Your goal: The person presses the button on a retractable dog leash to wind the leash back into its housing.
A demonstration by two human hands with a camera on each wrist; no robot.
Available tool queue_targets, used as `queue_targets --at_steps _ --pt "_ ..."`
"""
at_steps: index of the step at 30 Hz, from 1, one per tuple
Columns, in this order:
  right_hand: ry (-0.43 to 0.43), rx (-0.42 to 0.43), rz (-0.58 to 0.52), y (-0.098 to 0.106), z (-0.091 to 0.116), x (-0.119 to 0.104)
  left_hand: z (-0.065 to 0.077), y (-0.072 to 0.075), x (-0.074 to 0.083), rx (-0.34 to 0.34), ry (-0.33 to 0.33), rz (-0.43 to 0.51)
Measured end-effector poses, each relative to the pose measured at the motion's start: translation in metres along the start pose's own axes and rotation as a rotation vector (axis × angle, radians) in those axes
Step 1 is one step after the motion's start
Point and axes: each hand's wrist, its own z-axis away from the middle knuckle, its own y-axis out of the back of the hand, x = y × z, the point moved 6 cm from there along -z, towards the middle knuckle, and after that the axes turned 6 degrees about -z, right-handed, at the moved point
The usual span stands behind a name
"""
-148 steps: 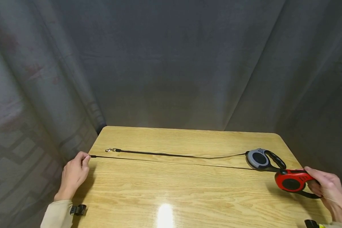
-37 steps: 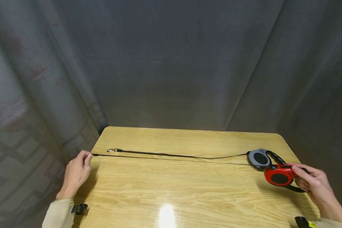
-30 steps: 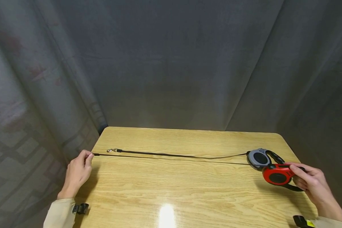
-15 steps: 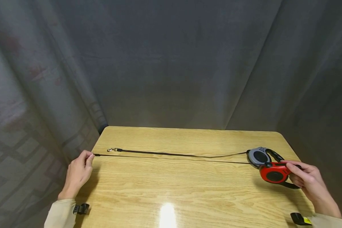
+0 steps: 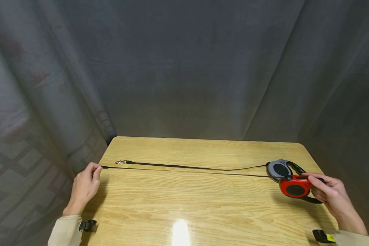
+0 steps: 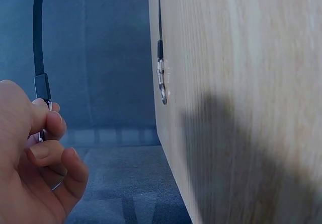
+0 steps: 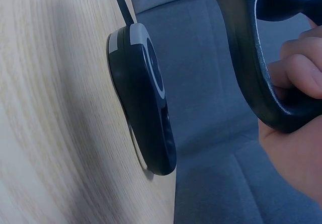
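My right hand (image 5: 335, 196) grips the black-handled red retractable leash (image 5: 295, 186), its case raised above the tabletop at the right. From the case a thin black strap (image 6: 37, 32) runs across to my left hand (image 5: 83, 186), which pinches the metal clip at its end between thumb and fingers. The fingers hide most of that clip. Behind the red case, a grey retractable leash (image 5: 279, 169) lies on the table, partly covered in the head view. Its black strap (image 5: 178, 166) stretches left to a metal snap clip (image 6: 161, 78) lying on the wood.
The wooden table (image 5: 160, 208) reaches from hand to hand, with rounded far corners. Grey curtains (image 5: 178, 75) hang around its back and sides. Both wrists carry small black cameras, one of them (image 5: 87, 225) at the left sleeve.
Over about five seconds my right hand has moved left with the red leash, so its case now overlaps the grey one. My left hand has shifted slightly right, still pinching the clip.
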Motion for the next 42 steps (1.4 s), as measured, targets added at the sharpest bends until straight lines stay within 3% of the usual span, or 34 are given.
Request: queue_targets --at_steps 21,30,42 --pt "0.0 -0.007 -0.011 0.0008 -0.0013 0.0026 -0.001 0.003 0.0004 0.03 -0.002 0.008" --pt "0.023 -0.068 -0.043 -0.0006 -0.0048 0.0053 0.0016 -0.0007 0.0029 0.016 -0.018 0.019" --pt "0.031 -0.053 -0.049 -0.0016 -0.0056 0.0036 0.0011 -0.001 0.0059 0.029 -0.02 0.023"
